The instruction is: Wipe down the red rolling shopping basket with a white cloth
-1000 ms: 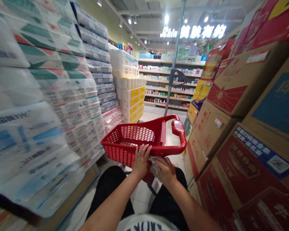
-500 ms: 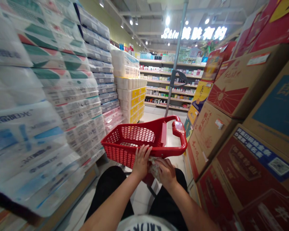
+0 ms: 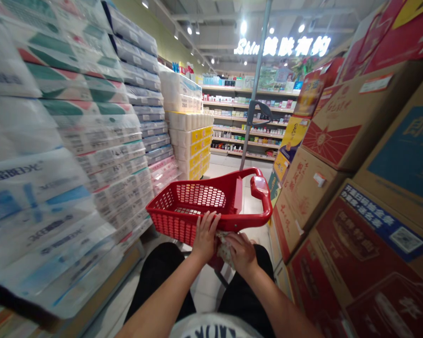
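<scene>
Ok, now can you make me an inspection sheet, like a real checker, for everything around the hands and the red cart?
Surface: pale tiled floor, partly hidden by the arms and legs.
Things in hand: red cart; crumpled pale cloth, partly hidden.
Clutter: stacked wrapped packs along the left side, cardboard boxes piled along the right.
Hands: left hand lies with its fingers over the cart's near rim; right hand grips the cloth below that rim.
Cables: nothing seen.
Surroundings: grey pole beyond the cart, stocked shelves behind it, lit sign above.
</scene>
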